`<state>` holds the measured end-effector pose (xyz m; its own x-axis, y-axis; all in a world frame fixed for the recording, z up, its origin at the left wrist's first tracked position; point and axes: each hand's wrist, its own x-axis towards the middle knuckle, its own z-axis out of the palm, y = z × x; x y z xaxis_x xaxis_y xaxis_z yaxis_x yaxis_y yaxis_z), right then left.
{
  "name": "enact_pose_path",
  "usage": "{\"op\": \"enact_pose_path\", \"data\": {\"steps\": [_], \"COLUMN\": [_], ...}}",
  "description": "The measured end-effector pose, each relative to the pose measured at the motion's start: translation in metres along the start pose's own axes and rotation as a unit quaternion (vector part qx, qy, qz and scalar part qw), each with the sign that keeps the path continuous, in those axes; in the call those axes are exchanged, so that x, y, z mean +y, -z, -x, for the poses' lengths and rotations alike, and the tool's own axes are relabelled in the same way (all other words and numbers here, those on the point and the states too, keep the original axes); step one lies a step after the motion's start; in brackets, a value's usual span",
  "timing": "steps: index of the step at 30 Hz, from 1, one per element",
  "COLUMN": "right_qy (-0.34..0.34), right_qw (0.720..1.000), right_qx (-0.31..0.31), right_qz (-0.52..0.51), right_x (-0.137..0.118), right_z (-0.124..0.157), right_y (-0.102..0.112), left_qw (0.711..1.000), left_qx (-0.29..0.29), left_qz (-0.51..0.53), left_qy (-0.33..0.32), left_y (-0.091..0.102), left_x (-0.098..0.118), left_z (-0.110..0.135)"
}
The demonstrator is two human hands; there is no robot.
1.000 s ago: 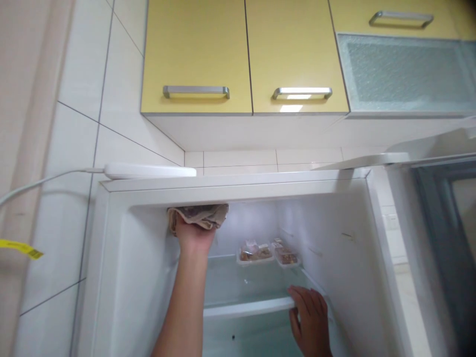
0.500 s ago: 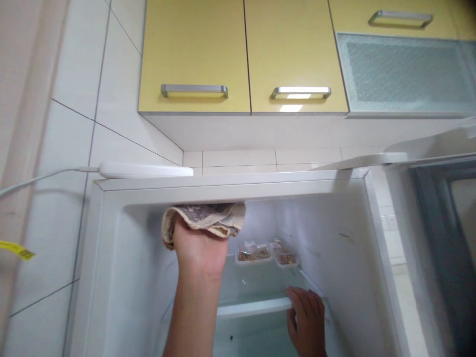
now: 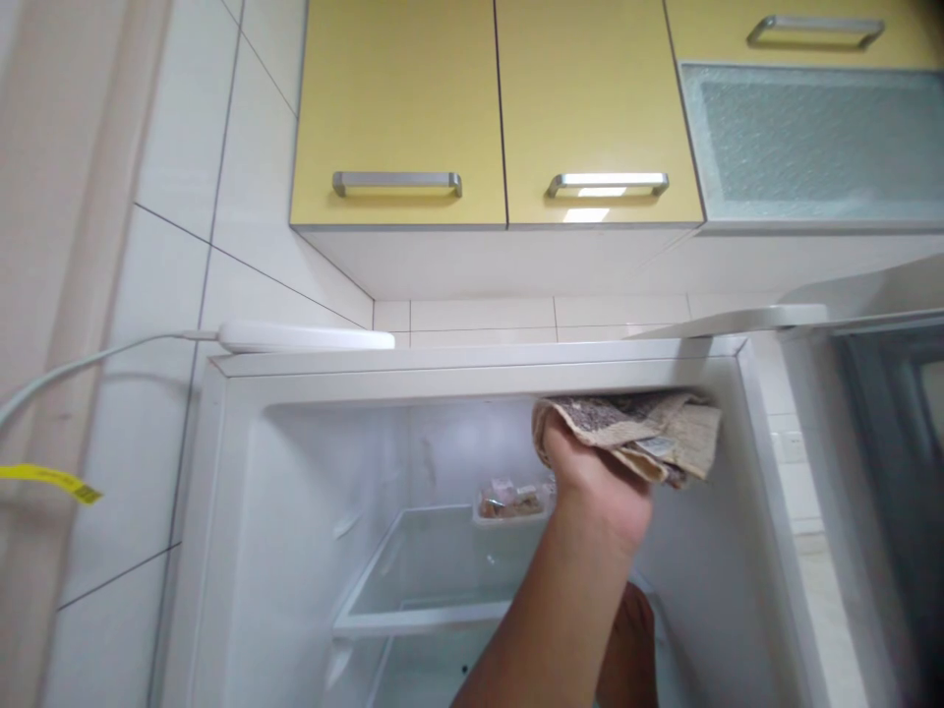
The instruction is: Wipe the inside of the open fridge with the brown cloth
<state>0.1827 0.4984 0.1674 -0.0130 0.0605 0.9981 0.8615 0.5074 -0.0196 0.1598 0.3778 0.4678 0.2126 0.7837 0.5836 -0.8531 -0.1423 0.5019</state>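
Observation:
My left hand (image 3: 601,482) is turned palm up and closed on a folded brown and beige cloth (image 3: 656,433). It presses the cloth against the ceiling of the open fridge compartment, near the right front corner. Behind my left forearm, my right hand (image 3: 635,639) shows only in part, low at the right end of the glass shelf (image 3: 420,621). Its fingers are mostly hidden, so whether it grips the shelf edge is unclear. Further back on the shelf stands a clear food tray (image 3: 508,503) with wrapped contents, partly covered by my arm.
The fridge door (image 3: 877,472) stands open at the right. A white device with a cable (image 3: 306,337) lies on top of the fridge at the left. Yellow cabinets (image 3: 398,108) hang above. A yellow tag (image 3: 55,480) sticks out at the left edge.
My left hand has slid the cloth from the left-middle of the compartment ceiling to the right. Its forearm now crosses in front of my right hand and hides the second food tray.

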Motion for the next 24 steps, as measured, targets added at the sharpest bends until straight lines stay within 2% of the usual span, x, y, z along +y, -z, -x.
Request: {"op": "enact_pose_path", "data": {"steps": [3, 6, 10, 11, 13, 16, 20, 24], "right_qy": [0.027, 0.048, 0.065, 0.068, 0.068, 0.053, 0.057, 0.070], "right_qw": [0.999, 0.999, 0.998, 0.997, 0.997, 0.998, 0.998, 0.997], "right_qx": [0.000, -0.005, 0.001, 0.002, 0.003, -0.004, -0.010, -0.008], "right_qz": [0.017, 0.022, 0.021, 0.021, 0.018, 0.016, 0.017, 0.019], "right_x": [-0.003, -0.002, 0.002, 0.003, 0.002, 0.001, 0.004, 0.012], "right_z": [-0.005, -0.008, -0.006, -0.006, -0.006, -0.006, -0.003, 0.004], "right_y": [0.004, 0.005, 0.002, 0.002, 0.001, 0.002, 0.000, -0.006], "left_qw": [0.997, 0.978, 0.924, 0.906, 0.878, 0.860, 0.872, 0.901], "left_qx": [0.033, 0.117, 0.263, 0.277, 0.263, 0.211, 0.174, 0.174], "left_qz": [-0.054, -0.112, -0.102, -0.099, -0.114, -0.157, -0.164, -0.150], "left_qy": [-0.049, -0.130, -0.260, -0.305, -0.383, -0.437, -0.426, -0.367], "left_y": [0.016, 0.040, 0.066, 0.071, 0.078, 0.087, 0.108, 0.145], "left_x": [0.025, 0.063, 0.119, 0.131, 0.151, 0.167, 0.176, 0.190], "left_z": [-0.002, -0.004, 0.001, 0.005, 0.011, 0.015, 0.005, -0.022]}}
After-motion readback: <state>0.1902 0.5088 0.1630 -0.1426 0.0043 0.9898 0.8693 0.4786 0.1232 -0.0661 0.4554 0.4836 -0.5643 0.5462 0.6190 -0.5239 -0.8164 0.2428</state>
